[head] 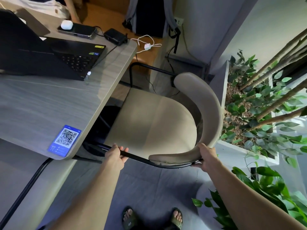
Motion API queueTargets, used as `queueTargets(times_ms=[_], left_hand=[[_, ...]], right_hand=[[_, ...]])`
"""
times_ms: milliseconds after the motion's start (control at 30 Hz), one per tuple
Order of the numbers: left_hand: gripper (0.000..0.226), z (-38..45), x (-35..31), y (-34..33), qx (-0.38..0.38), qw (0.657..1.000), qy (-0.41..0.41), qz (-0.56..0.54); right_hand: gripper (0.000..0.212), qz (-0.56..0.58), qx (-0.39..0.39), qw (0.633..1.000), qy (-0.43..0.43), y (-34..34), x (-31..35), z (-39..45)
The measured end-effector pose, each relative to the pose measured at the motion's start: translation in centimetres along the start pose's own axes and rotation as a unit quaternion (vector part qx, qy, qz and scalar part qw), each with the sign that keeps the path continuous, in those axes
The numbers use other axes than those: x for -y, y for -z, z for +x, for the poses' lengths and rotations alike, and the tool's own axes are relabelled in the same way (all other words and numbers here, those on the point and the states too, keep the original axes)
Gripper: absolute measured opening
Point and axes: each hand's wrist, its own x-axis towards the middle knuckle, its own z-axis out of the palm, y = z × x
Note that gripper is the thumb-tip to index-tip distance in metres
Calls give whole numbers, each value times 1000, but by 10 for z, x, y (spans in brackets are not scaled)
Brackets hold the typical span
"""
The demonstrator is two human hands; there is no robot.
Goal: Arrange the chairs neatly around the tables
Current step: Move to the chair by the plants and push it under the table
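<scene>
A beige padded chair (154, 123) with a curved backrest and a black metal frame stands at the right side of a grey wood-grain table (54, 103). Its seat front reaches just under the table edge. My left hand (116, 155) grips the black frame bar on the near side of the chair. My right hand (206, 156) holds the lower end of the curved backrest and the frame beneath it. My sandalled feet (152, 218) stand just behind the chair.
On the table lie an open black laptop (49, 57), a QR-code card (64, 138), a phone with a white earbud case (76, 29) and a black charger (116, 36). A white planter with leafy branches (259, 113) crowds the right. A backpack (149, 15) stands at the wall.
</scene>
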Motion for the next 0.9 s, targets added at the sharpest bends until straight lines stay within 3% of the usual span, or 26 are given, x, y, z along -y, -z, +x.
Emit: queueTargets(times_ms=[500,900], left_hand=[[32,9,-3,2,-3,1000,6,20],[15,-3,3,13,43,999,12,7]], right_hand=[[45,-1,-18,1000,-2,-3,-4,-3],[44,-14,-47,999,8,-3,-1,-3]])
